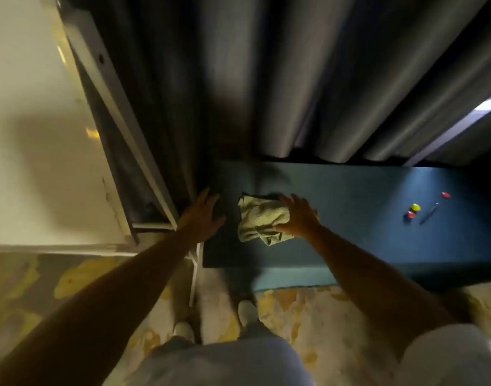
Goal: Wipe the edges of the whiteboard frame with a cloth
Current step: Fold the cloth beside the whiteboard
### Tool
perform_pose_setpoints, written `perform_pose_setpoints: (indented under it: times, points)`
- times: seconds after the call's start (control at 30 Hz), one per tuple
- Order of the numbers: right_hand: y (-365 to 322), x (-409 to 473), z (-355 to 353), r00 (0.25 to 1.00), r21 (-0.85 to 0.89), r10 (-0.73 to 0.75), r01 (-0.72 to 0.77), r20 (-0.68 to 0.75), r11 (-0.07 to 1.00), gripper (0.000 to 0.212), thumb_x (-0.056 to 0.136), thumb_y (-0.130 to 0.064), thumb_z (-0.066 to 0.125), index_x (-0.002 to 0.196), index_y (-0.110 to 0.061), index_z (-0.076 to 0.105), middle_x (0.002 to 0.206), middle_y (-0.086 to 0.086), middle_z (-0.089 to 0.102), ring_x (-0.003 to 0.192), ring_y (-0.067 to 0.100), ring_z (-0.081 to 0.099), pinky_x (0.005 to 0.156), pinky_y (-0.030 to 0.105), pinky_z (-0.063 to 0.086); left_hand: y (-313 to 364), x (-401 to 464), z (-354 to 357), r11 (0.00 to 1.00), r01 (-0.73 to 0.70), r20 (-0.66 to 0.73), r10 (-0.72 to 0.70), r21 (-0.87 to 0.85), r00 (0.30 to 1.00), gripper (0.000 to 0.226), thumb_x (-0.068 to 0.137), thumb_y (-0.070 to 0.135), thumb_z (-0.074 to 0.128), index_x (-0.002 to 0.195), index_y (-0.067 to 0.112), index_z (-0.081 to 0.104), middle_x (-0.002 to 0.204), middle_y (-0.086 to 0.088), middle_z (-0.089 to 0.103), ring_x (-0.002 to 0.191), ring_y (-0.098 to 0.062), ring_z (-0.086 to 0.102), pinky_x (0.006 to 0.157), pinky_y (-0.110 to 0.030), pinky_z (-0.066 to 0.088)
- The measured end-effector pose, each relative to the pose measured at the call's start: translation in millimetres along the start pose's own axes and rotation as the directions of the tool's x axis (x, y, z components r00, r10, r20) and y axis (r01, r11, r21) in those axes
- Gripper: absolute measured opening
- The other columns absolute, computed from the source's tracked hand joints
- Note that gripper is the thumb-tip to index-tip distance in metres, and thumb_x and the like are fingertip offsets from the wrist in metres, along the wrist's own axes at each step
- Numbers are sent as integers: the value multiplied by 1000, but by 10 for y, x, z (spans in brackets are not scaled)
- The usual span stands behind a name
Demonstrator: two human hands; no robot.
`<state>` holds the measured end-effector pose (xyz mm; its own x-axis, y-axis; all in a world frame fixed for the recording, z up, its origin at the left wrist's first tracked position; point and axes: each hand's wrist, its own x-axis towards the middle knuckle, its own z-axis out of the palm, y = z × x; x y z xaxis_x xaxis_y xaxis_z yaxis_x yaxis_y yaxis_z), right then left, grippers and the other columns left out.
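Yellow-green cloth, dark blue table

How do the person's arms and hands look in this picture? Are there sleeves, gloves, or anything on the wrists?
Both forearms are bare up to the picture's lower edge; no sleeves show. The left hand and right hand wear no gloves. No watch, ring or bracelet can be seen, though the picture is dim and blurred.

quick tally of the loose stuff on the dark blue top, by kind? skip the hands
Cloth, yellow-green, crumpled: 1
Round red pieces: 2
Round yellow piece: 1
Pen-like stick: 1
Total: 5

The right hand rests on the cloth's right side; the left hand is on the top's left edge.
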<state>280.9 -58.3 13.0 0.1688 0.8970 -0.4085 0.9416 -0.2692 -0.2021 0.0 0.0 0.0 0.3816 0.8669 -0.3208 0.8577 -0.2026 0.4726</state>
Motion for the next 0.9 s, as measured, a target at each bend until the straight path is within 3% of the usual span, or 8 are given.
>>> perform_pose_setpoints:
  times: [0.17,0.27,0.37,0.5,0.63,0.73,0.8,0.9]
  points:
    - [78,369,145,969,60,-33,19,246,998,107,71,-50,84,156,-30,23,161,9,21,145,37,24,116,55,28,-10,-5,251,965,245,64,-239,-92,969,70,104,39,62,165,20,32,176,-7,15,160,-30,27,126,-42,29]
    - [109,510,232,973,-86,-65,86,222,993,90,78,-31,78,154,-27,30,156,14,30,140,38,33,112,50,33,78,-93,300,950,281,60,-276,-134,959,68,104,37,63,163,18,36,174,-8,21,158,-29,30,124,-34,29]
    - [-46,647,104,956,-129,-68,108,286,986,72,86,-25,67,151,-23,37,145,15,48,128,36,49,105,46,43,235,-247,160,934,294,62,-287,-203,956,63,105,37,61,162,25,37,174,-6,24,157,-28,32,126,-38,28]
    - [-546,706,-262,820,-208,-218,374,529,904,66,86,-27,73,146,-17,47,144,10,52,130,30,51,106,40,43,361,-523,-195,904,285,-45,-315,-319,948,47,104,36,62,150,32,53,152,-3,56,132,-23,60,113,-39,48]
    - [-1613,327,-788,625,-342,-352,721,697,603,52,78,-38,80,126,-29,64,123,3,67,113,27,63,80,35,49,338,-994,-758,895,258,-196,-345,-364,918,41,105,34,61,146,28,60,140,-1,67,126,-19,65,108,-39,53]
    - [-2422,-281,-1063,471,-342,-473,878,745,335,50,72,-43,82,119,-36,67,99,-7,67,93,23,66,66,32,45,234,-1523,-1043,898,200,-311,-334,-392,890,35,106,32,62,140,23,66,136,1,70,120,-14,67,100,-25,52]
    - [-2902,-691,-1203,379,-308,-543,926,749,220,49,72,-40,83,118,-35,68,97,-6,66,87,22,64,66,33,47,113,-1881,-1193,858,161,-378,-373,-487,848,30,109,32,56,134,22,70,130,6,72,115,-8,68,96,-17,49]
    - [-3594,-1265,-1352,122,-218,-568,970,814,-104,40,74,-26,81,112,-26,68,99,-2,67,86,22,63,73,39,54,-129,-2516,-1439,774,157,-428,-492,-613,758,32,111,41,48,131,29,70,122,14,71,106,11,64,93,-8,45]
